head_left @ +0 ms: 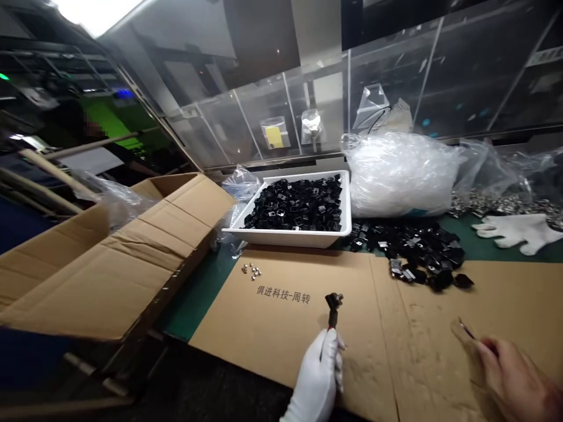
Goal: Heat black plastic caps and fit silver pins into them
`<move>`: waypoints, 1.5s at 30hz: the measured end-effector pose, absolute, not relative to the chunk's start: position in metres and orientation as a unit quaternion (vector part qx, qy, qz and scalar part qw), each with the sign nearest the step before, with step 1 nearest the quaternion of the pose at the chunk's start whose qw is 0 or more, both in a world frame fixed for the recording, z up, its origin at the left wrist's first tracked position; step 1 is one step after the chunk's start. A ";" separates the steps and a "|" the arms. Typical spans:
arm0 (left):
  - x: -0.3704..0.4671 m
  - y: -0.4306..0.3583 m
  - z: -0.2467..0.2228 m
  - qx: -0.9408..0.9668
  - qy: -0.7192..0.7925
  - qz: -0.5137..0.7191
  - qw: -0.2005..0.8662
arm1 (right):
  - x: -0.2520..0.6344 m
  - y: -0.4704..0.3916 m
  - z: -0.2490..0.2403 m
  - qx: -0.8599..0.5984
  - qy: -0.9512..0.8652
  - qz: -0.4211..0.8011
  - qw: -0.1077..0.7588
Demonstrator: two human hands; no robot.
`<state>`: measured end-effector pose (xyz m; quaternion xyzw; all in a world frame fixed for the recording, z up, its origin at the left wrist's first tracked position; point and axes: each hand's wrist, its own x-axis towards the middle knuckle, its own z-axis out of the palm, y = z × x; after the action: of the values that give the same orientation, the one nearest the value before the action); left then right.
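My left hand (315, 370), in a white glove, is closed around a thin tool (333, 319) with a dark upper end and a bit of red near the fingers. At the tool's tip sits a small black part (334, 300) with a shiny metal piece. My right hand (512, 375), bare, pinches a slim pointed tool (466, 329) above the cardboard sheet (281, 340); most of this tool is hidden by the fingers, and its kind does not show. Several tiny shiny metal pieces (253, 271) lie on the cardboard's far left.
A white tray (290, 237) heaped with small black parts stands behind the cardboard. More black parts (428, 252) lie loose at its right, near a white glove (521, 231). Stuffed plastic bags (402, 176) sit behind. An open carton (109, 275) stands at left.
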<state>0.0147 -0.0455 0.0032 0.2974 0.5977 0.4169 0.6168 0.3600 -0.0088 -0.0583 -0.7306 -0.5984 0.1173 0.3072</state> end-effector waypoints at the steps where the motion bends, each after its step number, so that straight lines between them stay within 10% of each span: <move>1: 0.014 -0.047 0.007 0.293 0.596 0.412 0.623 | 0.355 -0.009 -0.054 -0.736 -0.587 0.145 0.303; 13: 0.010 -0.062 0.023 0.350 0.573 0.349 0.653 | 0.210 -0.015 0.050 -0.538 -0.628 0.335 0.451; 45: 0.020 -0.064 0.037 0.352 0.581 0.346 0.647 | 0.202 -0.023 0.036 -0.534 -0.562 0.442 0.450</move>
<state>0.0203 -0.0641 0.0372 0.3521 0.5815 0.3461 0.6466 0.2025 -0.0230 0.0365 -0.5342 -0.5623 0.4424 0.4502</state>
